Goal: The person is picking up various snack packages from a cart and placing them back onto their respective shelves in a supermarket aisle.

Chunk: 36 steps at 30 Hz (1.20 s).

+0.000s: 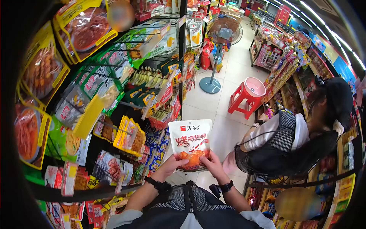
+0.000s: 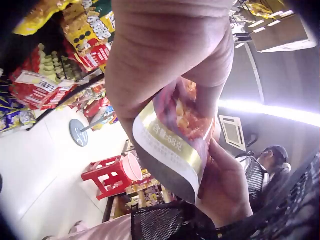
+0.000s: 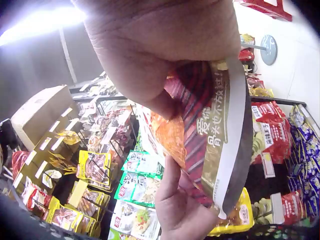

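As I watch from the aisle, the person holds a white snack packet [image 1: 190, 144] upright at chest height, printed face toward them, clear of the peg rack [image 1: 114, 95] on their left. The left hand [image 1: 172, 165] pinches the lower left corner, thumb on the front and fingers tucked behind. The right hand [image 1: 214, 164] pinches the lower right corner the same way. To my eye this is the looking-over stage, with the packet raised for a read.

Any next move calls for one hand to carry the packet alone while the other lets go. It is gripped only along the bottom, so the floppy top could fold over. Room is tight too, with a crouching shopper [image 1: 289, 141] just beside them on the right and a red stool [image 1: 246, 97] further up the floor.
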### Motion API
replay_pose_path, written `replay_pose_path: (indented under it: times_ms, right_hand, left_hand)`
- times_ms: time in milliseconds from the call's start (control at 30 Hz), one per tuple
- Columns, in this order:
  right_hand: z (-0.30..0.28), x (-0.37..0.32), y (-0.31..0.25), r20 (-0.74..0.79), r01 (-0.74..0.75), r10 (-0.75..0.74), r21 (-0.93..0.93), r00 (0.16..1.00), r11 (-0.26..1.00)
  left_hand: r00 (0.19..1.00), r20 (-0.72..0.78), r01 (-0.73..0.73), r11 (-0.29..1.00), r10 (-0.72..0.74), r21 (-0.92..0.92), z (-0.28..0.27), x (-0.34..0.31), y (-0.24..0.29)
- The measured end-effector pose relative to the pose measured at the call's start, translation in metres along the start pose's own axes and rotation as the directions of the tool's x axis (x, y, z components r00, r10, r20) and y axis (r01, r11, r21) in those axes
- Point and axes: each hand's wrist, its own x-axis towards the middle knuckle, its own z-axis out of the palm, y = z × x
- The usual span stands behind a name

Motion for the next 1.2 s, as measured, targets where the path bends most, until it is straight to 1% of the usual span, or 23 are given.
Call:
replay_pose_path:
  times_ms: [100,167,233,267,333,367,433,533,633,667,700,733,767,833,900,933,1033,1067,1100,1167,1200]
  right_hand:
    - [-0.023,0.033,-0.011,-0.035,0.023,-0.023,0.012,0.999,1.0]
    - [-0.042,0.057,-0.04,-0.066,0.037,-0.037,-0.004,0.997,0.999]
    - [-0.064,0.088,-0.054,-0.055,0.092,-0.091,0.028,0.994,0.995]
    - [-0.074,0.107,-0.065,-0.045,0.123,-0.122,0.025,0.992,0.992]
    - [-0.095,0.144,-0.081,-0.043,0.173,-0.174,-0.025,0.984,0.985]
    - [-0.102,0.161,-0.091,-0.03,0.155,-0.154,0.071,0.988,0.985]
    - [-0.109,0.198,-0.106,0.011,0.114,-0.122,0.268,0.992,0.957]
    - [-0.124,0.252,-0.113,0.055,0.108,-0.138,0.375,0.989,0.921]
    - [-0.112,0.293,-0.132,0.062,0.086,-0.139,0.523,0.988,0.848]
    - [-0.121,0.308,-0.121,0.059,0.062,-0.111,0.54,0.992,0.839]
    - [-0.115,0.319,-0.131,0.082,0.05,-0.117,0.563,0.99,0.825]
    - [-0.108,0.329,-0.142,0.106,0.039,-0.124,0.586,0.987,0.809]
    - [-0.103,0.341,-0.15,0.128,0.025,-0.129,0.609,0.983,0.792]
    - [-0.103,0.367,-0.151,0.167,-0.03,-0.101,0.641,0.981,0.767]
    - [-0.109,0.397,-0.141,0.225,-0.095,-0.076,0.663,0.971,0.743]
    - [-0.112,0.412,-0.139,0.254,-0.108,-0.081,0.65,0.964,0.752]
    - [-0.127,0.461,-0.13,0.372,-0.224,-0.037,0.632,0.928,0.742]
    - [-0.131,0.478,-0.128,0.407,-0.258,-0.028,0.629,0.913,0.733]
    - [-0.131,0.494,-0.129,0.44,-0.282,-0.019,0.607,0.898,0.743]
    - [-0.138,0.525,-0.14,0.509,-0.317,-0.014,0.558,0.861,0.767]
    - [-0.14,0.534,-0.16,0.512,-0.307,0.01,0.5,0.859,0.81]
  left_hand:
    - [0.998,-0.02,-0.065,0.997,0.064,-0.045,0.008,0.048,0.016]
    - [0.991,-0.021,-0.131,0.989,0.13,-0.069,0.02,0.087,0.042]
    - [0.981,-0.021,-0.193,0.977,0.192,-0.091,0.025,0.125,0.067]
    - [0.981,-0.036,-0.193,0.979,0.191,-0.067,0.028,0.143,0.086]
    - [0.964,-0.046,-0.267,0.954,0.264,-0.136,0.03,0.183,0.116]
    - [0.95,-0.064,-0.313,0.936,0.307,-0.163,0.032,0.198,0.13]
    - [0.938,-0.066,-0.348,0.918,0.342,-0.19,0.027,0.227,0.155]
    - [0.903,-0.091,-0.43,0.88,0.42,-0.201,0.025,0.265,0.192]
    - [0.887,-0.115,-0.462,0.863,0.447,-0.206,0.025,0.29,0.216]
    - [0.877,-0.13,-0.48,0.856,0.463,-0.191,0.026,0.298,0.222]
    - [0.863,-0.14,-0.504,0.847,0.485,-0.17,0.024,0.306,0.23]
    - [0.874,-0.127,-0.485,0.863,0.469,-0.144,0.019,0.313,0.232]
    - [0.852,-0.148,-0.519,0.848,0.502,-0.111,0.016,0.32,0.235]
    - [0.867,-0.142,-0.49,0.869,0.477,-0.074,0.004,0.332,0.241]
    - [0.865,-0.171,-0.486,0.872,0.471,-0.058,-0.005,0.342,0.249]
    - [0.861,-0.186,-0.489,0.871,0.473,-0.047,-0.008,0.348,0.254]
    - [0.849,-0.239,-0.471,0.88,0.472,0.066,-0.019,0.367,0.263]
    - [0.856,-0.243,-0.433,0.89,0.456,0.146,-0.024,0.372,0.269]
    - [0.843,-0.248,-0.445,0.878,0.477,0.176,-0.03,0.379,0.276]
    - [0.81,-0.252,-0.476,0.845,0.53,0.244,-0.03,0.393,0.295]
    - [0.796,-0.237,-0.482,0.82,0.557,0.309,-0.03,0.4,0.303]
